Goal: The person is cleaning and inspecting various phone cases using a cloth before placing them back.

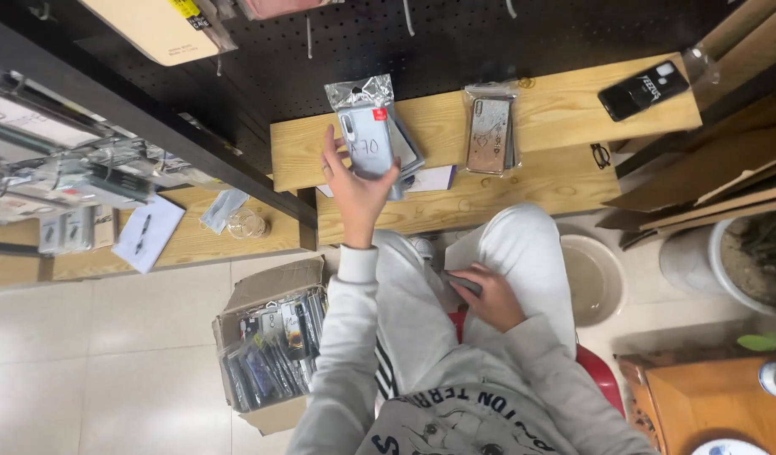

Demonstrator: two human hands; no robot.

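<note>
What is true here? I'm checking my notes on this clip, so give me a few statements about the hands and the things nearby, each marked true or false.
1. The left hand holds a bagged phone case over the wooden shelf. True.
2. The right hand reaches into the cardboard box. False: it rests on the lap, on a dark object.
3. The cardboard box is empty. False: it holds packaged cases.
4. A black phone case lies on the shelf. True.

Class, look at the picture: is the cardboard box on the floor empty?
No: the cardboard box on the floor is packed with rows of packaged phone cases.
</note>
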